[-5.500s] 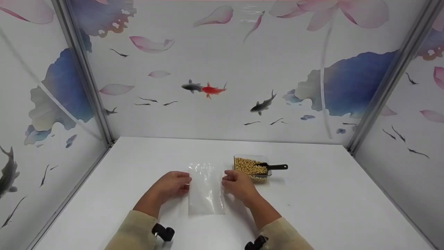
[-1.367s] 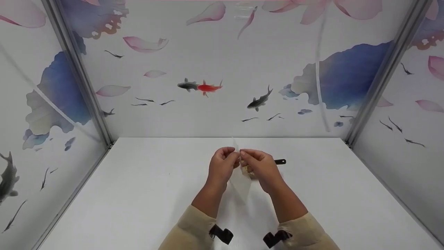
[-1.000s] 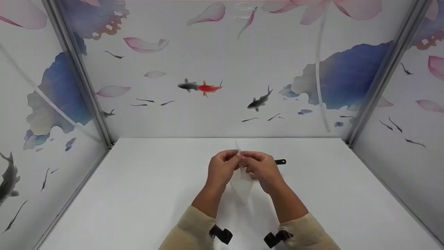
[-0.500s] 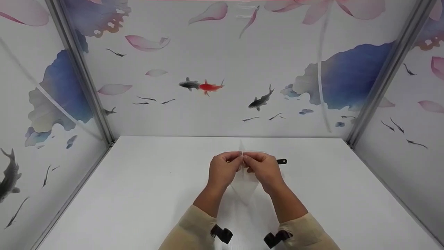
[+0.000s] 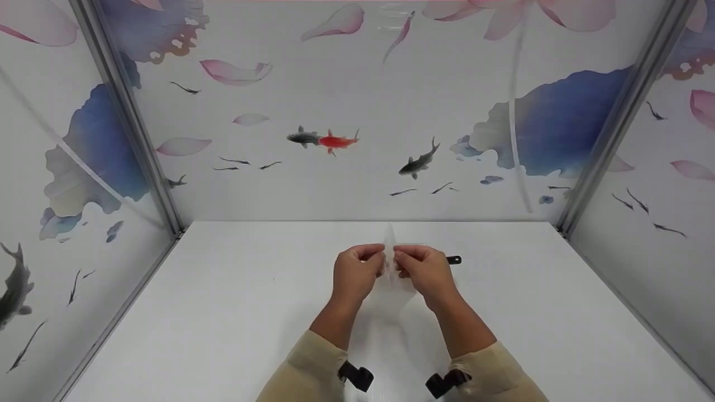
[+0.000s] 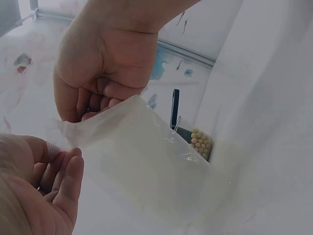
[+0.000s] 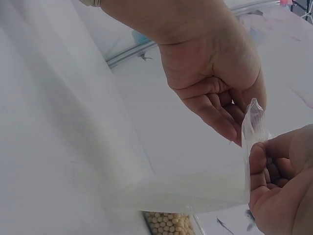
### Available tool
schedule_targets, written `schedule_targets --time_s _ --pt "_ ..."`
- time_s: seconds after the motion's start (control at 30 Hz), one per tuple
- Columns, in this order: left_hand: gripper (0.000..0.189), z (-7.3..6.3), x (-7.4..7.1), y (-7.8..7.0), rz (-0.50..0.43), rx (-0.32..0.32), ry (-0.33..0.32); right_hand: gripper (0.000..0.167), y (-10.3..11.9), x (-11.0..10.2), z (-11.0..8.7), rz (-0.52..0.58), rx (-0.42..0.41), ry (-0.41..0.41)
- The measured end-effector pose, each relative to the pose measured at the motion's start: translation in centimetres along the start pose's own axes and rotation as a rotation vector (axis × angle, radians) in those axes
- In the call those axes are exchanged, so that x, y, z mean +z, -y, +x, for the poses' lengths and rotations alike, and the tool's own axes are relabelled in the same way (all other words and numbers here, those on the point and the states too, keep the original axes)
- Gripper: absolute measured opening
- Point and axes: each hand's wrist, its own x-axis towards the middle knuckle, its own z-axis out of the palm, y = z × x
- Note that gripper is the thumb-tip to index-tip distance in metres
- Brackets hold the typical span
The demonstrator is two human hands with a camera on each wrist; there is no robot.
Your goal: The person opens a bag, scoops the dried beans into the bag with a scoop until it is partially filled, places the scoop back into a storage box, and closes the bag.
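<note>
A clear plastic zip bag (image 5: 394, 298) hangs upright over the table, its top edge between my two hands. My left hand (image 5: 357, 273) pinches one side of the mouth between thumb and fingers. On the other side, my right hand (image 5: 427, 273) pinches the film the same way. The two sides of the mouth stand slightly apart. In the left wrist view the bag body (image 6: 142, 156) spreads out, and nothing shows inside it. Behind the right hand sits a clear box of yellow beans (image 7: 171, 223), mostly hidden in the head view.
A black scoop handle (image 5: 455, 260) sticks out to the right past my right hand. The white tabletop (image 5: 223, 301) is bounded by printed panels (image 5: 357, 184) at the back and both sides. Dark camera mounts (image 5: 357, 377) sit on both sleeves.
The bag lay flat on the table earlier; both hands have since lifted it and hold it by the mouth. In the last half second the fingertips have drawn slightly apart.
</note>
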Motion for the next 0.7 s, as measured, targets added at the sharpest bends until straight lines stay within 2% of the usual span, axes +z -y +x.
schedule_targets --time_s 0.3,0.5,0.7 --pt "0.018 0.3 -0.8 0.3 -0.044 -0.025 -0.034 0.02 0.0 -1.1 0.6 -0.001 0.058 -0.025" --pt "0.016 0.9 -1.5 0.4 -0.026 -0.03 -0.063 0.021 0.0 -2.7 1.4 -0.061 0.077 -0.045" --pt "0.017 1.4 -2.5 0.3 0.032 0.006 -0.134 0.02 0.5 -3.8 1.5 -0.107 0.083 -0.07"
